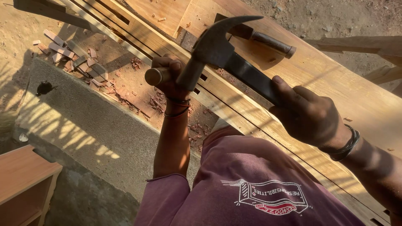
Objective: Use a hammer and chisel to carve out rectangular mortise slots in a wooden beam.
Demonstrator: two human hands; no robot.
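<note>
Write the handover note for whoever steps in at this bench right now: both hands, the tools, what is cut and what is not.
Left hand: closed around a chisel handle, its round butt end facing up, held against the wooden beam.
Right hand: gripping the claw hammer by its dark handle, head raised right at the chisel's butt.
A second wooden-handled tool lies on the beam beyond the hammer.
Done: rectangular slots show in the beam by the chisel; wood chips lie on the ground below.
Left: how deep the slot under the chisel goes cannot be seen, so check it.
</note>
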